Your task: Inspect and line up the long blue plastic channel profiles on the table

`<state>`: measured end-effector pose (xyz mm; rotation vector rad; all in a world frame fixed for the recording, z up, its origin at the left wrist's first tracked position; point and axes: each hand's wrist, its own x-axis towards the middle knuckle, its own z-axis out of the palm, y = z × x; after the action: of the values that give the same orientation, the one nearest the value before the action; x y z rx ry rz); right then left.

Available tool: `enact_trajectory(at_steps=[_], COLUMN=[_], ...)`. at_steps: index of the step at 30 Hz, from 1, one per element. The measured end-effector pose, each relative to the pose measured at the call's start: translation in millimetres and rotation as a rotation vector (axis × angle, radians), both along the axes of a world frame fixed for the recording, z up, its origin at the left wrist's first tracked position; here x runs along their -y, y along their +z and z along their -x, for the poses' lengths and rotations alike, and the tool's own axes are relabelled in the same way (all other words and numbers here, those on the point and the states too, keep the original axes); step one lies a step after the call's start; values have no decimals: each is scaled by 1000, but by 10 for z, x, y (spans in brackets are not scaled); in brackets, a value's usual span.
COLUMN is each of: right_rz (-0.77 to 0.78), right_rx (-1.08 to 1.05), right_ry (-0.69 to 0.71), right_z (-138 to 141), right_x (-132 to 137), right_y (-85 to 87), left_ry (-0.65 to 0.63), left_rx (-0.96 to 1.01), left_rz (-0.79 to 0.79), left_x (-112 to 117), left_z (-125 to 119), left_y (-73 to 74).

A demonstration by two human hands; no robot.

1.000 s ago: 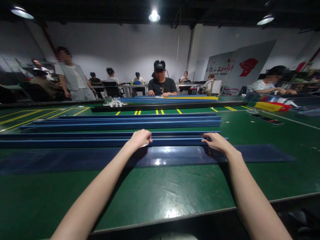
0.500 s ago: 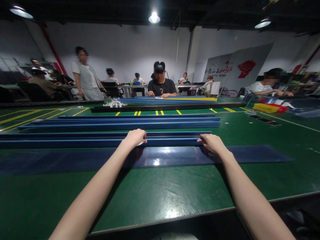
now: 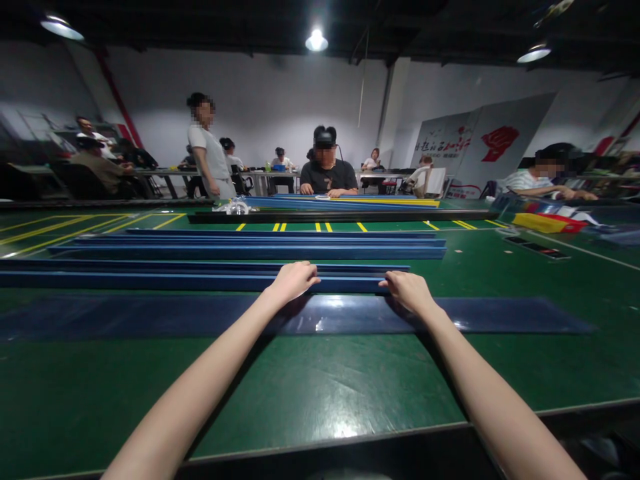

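Observation:
Both of my hands are at a long blue channel strip, which lies crosswise on the green table with grooves along its length. My left hand is closed over the strip near the middle of the view, thumb toward the right. Close to the strip's right end, my right hand grips it with curled fingers; some fingertips are hidden behind the strip. A clear bluish plastic sheet lies flat just in front, beneath my wrists. Beyond the held strip rest more blue channel strips, parallel to it.
A black rail and a yellow strip lie farther back, near a crumpled clear bag. A phone-like dark object and a yellow-and-red bin are on the right. A co-worker sits opposite; another person stands behind.
The held strip has slid left with my right hand. My left hand has shifted right along it, so my hands are closer together. The standing person has moved right.

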<state>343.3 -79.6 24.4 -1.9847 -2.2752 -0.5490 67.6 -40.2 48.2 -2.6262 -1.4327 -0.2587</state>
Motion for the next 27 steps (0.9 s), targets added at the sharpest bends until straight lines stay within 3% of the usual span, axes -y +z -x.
enact_trajectory(at_steps=[8,16,27], right_rz=[6,72,89], right_rx=[-29,-33,-15], right_ry=[1,60,100], right_z=[-13,-72,-87], right_x=[0,-36,-21], right_y=[0,9,24], left_ry=[11,10,-22], left_rx=[97,79,51], left_rz=[-46,-212,-254], left_x=[-25,52,47], left_z=[8,-58,-43], left_y=[-171,-461,-495])
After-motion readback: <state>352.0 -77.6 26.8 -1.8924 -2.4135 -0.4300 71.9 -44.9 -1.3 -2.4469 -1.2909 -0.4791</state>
